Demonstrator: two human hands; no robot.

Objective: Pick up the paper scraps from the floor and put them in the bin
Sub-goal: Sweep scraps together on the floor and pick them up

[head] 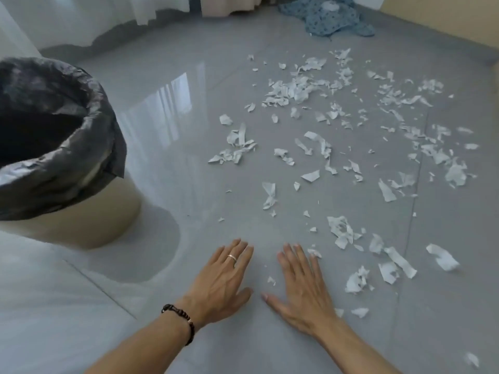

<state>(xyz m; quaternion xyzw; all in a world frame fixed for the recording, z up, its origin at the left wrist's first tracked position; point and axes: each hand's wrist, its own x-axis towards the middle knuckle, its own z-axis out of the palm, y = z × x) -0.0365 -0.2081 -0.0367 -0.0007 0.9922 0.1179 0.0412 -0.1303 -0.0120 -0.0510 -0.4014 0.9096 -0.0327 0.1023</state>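
Left hand [224, 276]: palm down over the floor [189, 163], fingers [237, 249] straight and lying close together, thumb out to the side; it holds nothing. Whether the palm presses the tile or hangs just above it cannot be told.
Left wrist: dark beaded bracelet [180, 323] around it; a ring [232, 257] on one finger.
Right hand [302, 287]: palm down beside the left, the two thumbs pointing toward each other with a gap between them. Fingers straight and slightly spread, gripping nothing. One fingertip lies at the edge of a small scrap [314, 252]; contact cannot be confirmed.
Forearms: both enter from the bottom edge and angle forward, the hands side by side in the lower middle of the view.
Paper scraps [297, 90]: white torn pieces scattered over the grey tiles, ahead of and to the right of the hands. Densest cluster far ahead; looser pieces run down the right side to just beside the right hand. One tiny piece lies between the two hands.
Bin [81, 217]: beige, round, lined with a dark bag [89, 147] folded over the rim; stands upright at left, well apart from the main spread of scraps. Its inside is dark; contents cannot be made out.
Background: blue-grey cloth [329, 20] heaped on the floor at the far end; pale curtains [108, 14] at upper left.
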